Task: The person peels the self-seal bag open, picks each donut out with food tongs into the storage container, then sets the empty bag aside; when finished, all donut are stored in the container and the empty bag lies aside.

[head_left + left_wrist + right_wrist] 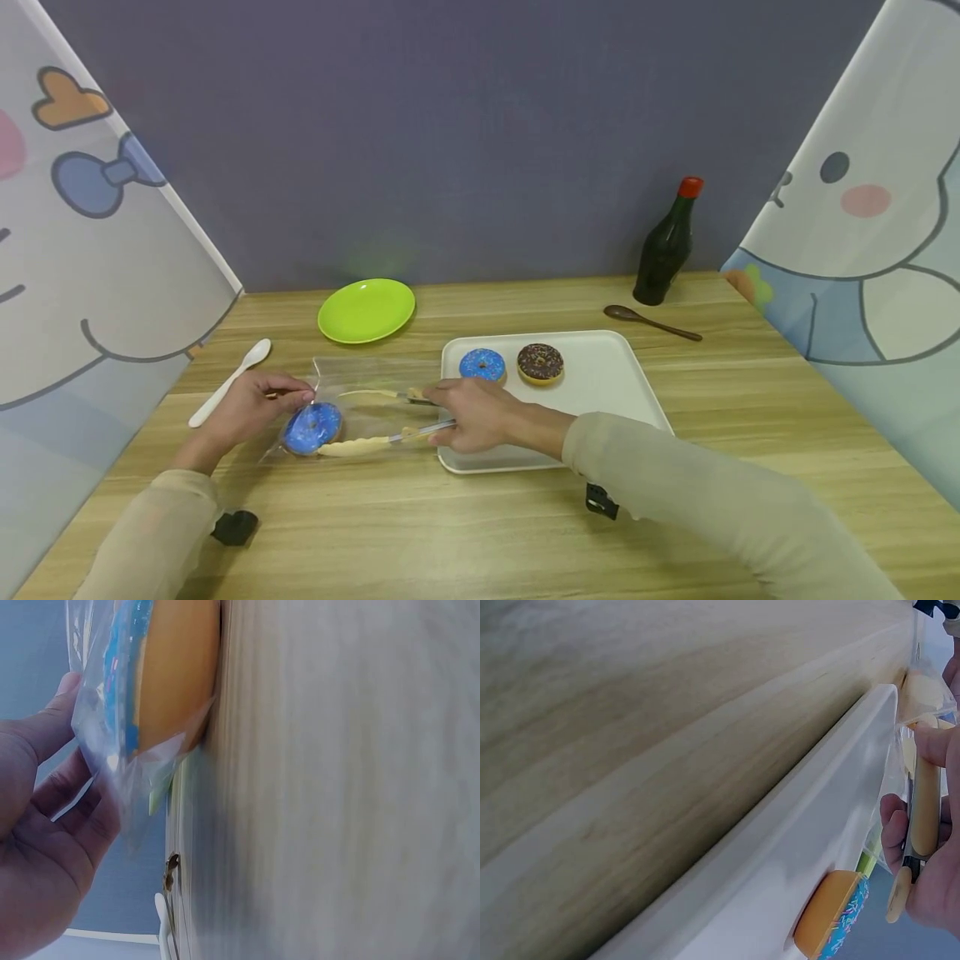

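A clear plastic bag (378, 372) lies at the left middle of the table, with a blue-frosted donut (310, 429) in its left end. My left hand (258, 408) pinches the bag beside the donut; the left wrist view shows thumb and fingers on the clear film. My right hand (480, 412) grips a pair of tongs (358, 447) with cream-coloured ends and metal arms. The tongs reach into the bag with their arms spread, and one tip is by the donut. Whether that tip touches the donut, I cannot tell.
Under my right hand is a white tray (600, 367) bearing another blue donut (482, 364) and a chocolate donut (540, 364). Behind stand a green plate (367, 311) and a dark bottle (664, 246). A brown spoon (651, 322) lies right, a white spoon (228, 383) left.
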The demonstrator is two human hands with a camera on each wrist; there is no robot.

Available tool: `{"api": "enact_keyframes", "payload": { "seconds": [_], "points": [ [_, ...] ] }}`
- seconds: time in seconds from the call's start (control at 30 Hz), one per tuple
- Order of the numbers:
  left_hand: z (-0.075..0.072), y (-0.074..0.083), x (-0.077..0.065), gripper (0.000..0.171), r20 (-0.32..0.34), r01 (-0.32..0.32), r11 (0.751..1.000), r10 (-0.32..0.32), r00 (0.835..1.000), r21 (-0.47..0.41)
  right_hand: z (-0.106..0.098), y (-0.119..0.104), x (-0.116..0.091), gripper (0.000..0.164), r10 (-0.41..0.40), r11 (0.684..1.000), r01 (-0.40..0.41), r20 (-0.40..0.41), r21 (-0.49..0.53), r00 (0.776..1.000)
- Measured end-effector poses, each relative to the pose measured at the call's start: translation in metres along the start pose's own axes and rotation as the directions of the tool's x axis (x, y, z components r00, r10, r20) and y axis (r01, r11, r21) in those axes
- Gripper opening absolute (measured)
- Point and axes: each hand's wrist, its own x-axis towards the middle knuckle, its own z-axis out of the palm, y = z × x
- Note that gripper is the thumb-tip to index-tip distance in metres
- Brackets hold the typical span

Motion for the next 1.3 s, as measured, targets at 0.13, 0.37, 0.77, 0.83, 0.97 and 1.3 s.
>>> {"api": "enact_keyframes", "payload": {
  "seconds": [0.13, 0.37, 0.77, 0.83, 0.97, 1.3],
  "points": [
    [0.001, 0.000, 0.000, 0.004, 0.002, 0.000, 1.000, 0.000, 1.000, 0.017, 0.001, 0.000, 0.001, 0.060, 0.015, 1.000, -0.015, 0.017, -0.006, 1.000],
    [0.000, 0.001, -0.001, 0.004, 0.008, 0.004, 1.000, -0.004, 1.000, 0.014, 0.005, 0.001, 0.002, 0.059, -0.010, 1.000, 0.010, 0.005, 0.004, 1.000],
    [0.000, -0.001, -0.002, 0.004, -0.015, -0.024, 1.000, 0.024, 1.000, 0.017, 0.009, -0.002, -0.005, 0.056, -0.021, 0.999, 0.019, -0.047, -0.040, 0.999],
    [-0.001, -0.002, -0.003, 0.004, -0.027, -0.030, 0.999, 0.031, 0.999, 0.020, 0.009, -0.002, -0.006, 0.056, -0.017, 0.998, 0.014, -0.057, -0.054, 0.998],
    [-0.002, -0.002, -0.003, 0.007, -0.038, -0.044, 0.999, 0.044, 0.998, 0.021, 0.008, -0.001, -0.010, 0.057, -0.010, 0.997, 0.004, -0.083, -0.074, 0.996],
    [-0.004, -0.004, -0.004, 0.005, -0.024, -0.043, 0.998, 0.044, 0.999, 0.042, 0.004, 0.004, -0.036, 0.056, 0.013, 0.998, -0.021, -0.149, -0.052, 0.989]
  ]
}}
